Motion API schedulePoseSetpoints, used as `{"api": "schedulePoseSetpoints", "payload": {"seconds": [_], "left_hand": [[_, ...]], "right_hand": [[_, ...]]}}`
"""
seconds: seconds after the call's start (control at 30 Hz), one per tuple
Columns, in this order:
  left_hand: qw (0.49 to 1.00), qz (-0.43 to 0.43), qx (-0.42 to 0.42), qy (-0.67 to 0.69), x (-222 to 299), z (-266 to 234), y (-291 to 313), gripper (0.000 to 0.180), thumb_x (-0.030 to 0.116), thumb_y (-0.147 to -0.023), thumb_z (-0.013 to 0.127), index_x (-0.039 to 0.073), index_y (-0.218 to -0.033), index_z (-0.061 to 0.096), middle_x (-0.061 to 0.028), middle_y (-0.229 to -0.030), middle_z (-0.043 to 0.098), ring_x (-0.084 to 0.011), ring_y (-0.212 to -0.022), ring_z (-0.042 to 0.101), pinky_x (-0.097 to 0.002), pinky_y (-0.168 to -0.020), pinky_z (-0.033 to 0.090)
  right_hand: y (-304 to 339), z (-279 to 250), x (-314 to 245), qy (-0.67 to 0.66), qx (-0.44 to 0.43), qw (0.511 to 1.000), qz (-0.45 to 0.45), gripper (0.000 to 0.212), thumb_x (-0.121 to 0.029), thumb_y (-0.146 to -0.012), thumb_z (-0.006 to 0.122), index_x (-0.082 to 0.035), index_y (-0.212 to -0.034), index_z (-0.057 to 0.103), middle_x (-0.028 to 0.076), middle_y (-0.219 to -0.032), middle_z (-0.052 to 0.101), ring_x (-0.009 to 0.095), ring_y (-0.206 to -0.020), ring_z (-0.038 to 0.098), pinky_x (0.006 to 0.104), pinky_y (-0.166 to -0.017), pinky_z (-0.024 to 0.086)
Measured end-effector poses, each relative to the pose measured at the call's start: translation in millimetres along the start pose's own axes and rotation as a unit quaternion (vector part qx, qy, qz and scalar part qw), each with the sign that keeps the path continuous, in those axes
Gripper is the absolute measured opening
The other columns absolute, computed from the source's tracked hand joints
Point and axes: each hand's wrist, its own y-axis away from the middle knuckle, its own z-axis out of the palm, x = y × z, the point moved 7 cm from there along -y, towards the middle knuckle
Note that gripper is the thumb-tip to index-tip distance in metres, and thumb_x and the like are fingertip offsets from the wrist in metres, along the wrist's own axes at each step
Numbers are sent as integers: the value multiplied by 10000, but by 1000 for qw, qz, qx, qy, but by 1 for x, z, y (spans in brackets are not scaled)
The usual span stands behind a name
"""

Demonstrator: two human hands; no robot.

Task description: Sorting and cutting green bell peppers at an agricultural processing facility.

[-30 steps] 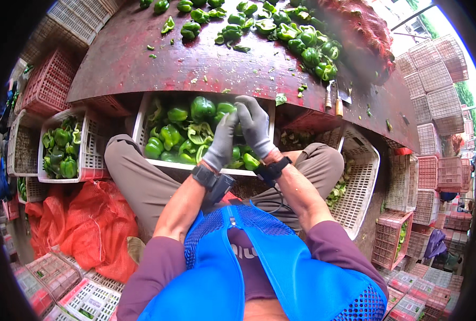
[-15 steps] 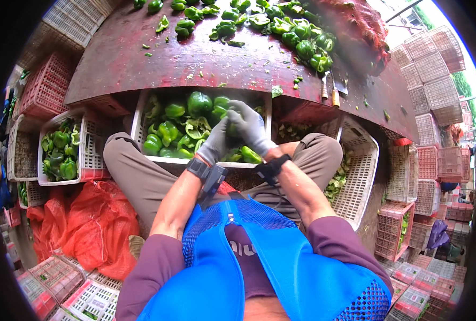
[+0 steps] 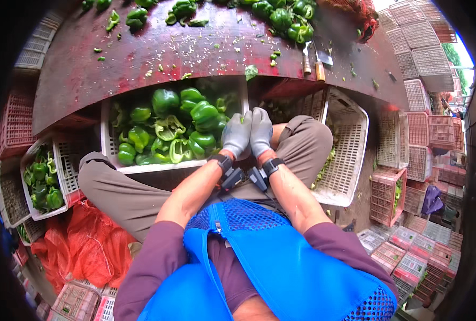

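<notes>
From where I stand, left hand and right hand, both in grey gloves, touch side by side, fingers curled; can't tell if anything's inside. Green peppers fill the white crate just left of them. Beyond: stained table, more peppers, wooden-handled tools. Tilted crate right.

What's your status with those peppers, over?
Left hand and right hand together at near right corner of crate; grip unclear. Green peppers inside crate. Table overhangs crate's far side.
</notes>
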Motion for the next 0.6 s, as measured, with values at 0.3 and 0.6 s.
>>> {"api": "schedulePoseSetpoints", "payload": {"seconds": [0.3,0.6], "left_hand": [[991,-122,11,61,9,-7,-53,650,672,-1100,610,69,-1198,832,-301,-1206,823,-526,-1188,773,-577,-1021,600],[984,11,-22,174,16,-55,11,565,530,-1047,796,24,-1297,813,-238,-1214,840,-319,-1126,821,-438,-1039,617]], "right_hand": [[-67,26,24,40,-2,990,136,575,-487,-1122,527,-11,-1005,829,308,-1118,814,537,-1112,769,602,-966,578],[6,-11,-44,-166,87,980,-60,367,-290,-1134,603,9,-1093,811,149,-930,825,266,-875,788,437,-845,606]]}}
